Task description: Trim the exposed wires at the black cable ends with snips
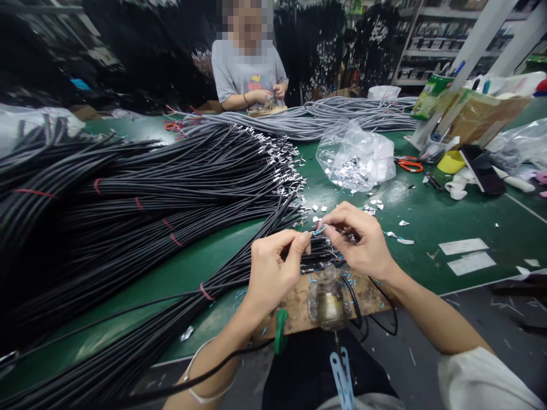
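Note:
Between my two hands is the stripped end of a cable, where thin coloured wires (319, 229), one of them blue, stick out. My left hand (276, 267) is closed in a pinch on the cable just left of these wires. From the other side, my right hand (363, 239) pinches the wires between thumb and forefinger. A bundle of black cables (239, 265) runs beneath my hands. Below them a machine part wrapped in clear plastic (329, 302) sits on a wooden board (294, 299), with blue wire scraps around it.
Large bundles of black cable (128, 199) with red ties cover the left side. A plastic bag of scraps (356, 156), orange-handled pliers (409, 164) and white labels (464, 246) lie on the green table (427, 213). Grey cables (363, 114) stretch across the back, before a seated person (252, 74).

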A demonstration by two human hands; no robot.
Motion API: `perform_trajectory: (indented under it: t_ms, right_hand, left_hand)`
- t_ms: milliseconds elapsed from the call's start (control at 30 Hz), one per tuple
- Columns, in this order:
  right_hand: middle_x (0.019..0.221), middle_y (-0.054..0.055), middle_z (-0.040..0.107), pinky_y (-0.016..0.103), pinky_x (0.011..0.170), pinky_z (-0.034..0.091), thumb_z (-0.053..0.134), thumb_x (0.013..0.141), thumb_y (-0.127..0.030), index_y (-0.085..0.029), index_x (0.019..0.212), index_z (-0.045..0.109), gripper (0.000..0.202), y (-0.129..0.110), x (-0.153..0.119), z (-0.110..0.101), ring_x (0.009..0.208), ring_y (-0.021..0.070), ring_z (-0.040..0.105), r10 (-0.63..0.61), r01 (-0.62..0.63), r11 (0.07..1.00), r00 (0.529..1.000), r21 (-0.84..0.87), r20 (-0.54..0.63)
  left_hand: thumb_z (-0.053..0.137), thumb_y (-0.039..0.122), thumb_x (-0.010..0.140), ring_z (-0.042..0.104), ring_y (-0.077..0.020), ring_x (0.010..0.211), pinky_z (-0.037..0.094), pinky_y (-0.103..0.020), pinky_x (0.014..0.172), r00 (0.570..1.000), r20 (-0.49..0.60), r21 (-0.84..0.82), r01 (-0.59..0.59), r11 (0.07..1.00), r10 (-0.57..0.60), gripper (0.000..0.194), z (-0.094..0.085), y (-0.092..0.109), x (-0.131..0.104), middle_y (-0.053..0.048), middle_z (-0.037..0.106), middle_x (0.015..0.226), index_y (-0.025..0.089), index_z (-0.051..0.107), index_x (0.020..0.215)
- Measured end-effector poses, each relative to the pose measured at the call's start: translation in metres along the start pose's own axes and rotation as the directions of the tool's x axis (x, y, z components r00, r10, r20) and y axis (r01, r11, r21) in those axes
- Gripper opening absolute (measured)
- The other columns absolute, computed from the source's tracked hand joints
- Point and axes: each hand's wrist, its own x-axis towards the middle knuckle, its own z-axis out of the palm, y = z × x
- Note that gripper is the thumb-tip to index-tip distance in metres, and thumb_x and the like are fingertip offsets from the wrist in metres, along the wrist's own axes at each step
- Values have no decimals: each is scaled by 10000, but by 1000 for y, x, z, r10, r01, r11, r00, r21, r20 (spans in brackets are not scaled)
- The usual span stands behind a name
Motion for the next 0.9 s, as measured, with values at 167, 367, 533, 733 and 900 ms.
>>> perform_trajectory:
  t_ms: [167,367,533,733,900]
  right_hand:
    - [702,-6,577,223,515,378,590,757,-97,-164,772,648,90,-1,1,1,593,88,492,95,-94,995,996,45,-2]
    - [762,19,644,249,571,416,612,821,-171,-176,862,699,96,-2,2,-1,671,109,556,52,-50,995,999,90,-14]
    - [779,16,649,249,601,431,616,826,-154,-184,857,691,86,-2,2,-3,692,108,567,7,-5,995,1000,96,-18]
    - [790,10,600,216,568,409,567,827,-92,-157,898,646,124,-2,-2,1,662,86,525,39,-39,999,999,32,2]
    - [805,8,612,212,565,408,577,801,-78,-161,892,636,137,0,-3,4,662,88,521,37,-38,999,999,29,17]
  left_hand:
    - [486,325,884,417,-70,439,283,-199,417,1000,-25,-13,0,1000,-1,358,0,-1,0,16,515,488,153,559,579]
    - [485,343,884,404,-70,430,285,-207,424,1000,4,-34,11,999,-11,384,-1,-1,0,18,499,473,152,545,556]
    - [482,342,885,396,-69,422,287,-211,432,1000,14,-40,19,999,-18,385,-2,-1,1,23,487,460,152,545,556]
    - [482,323,889,431,-66,462,299,-198,450,1000,-7,-28,1,1000,-2,370,0,-2,0,12,534,514,145,558,574]
    - [484,308,890,477,-70,507,319,-189,472,1000,-19,-21,-1,1000,1,352,1,-3,0,8,566,550,145,567,589]
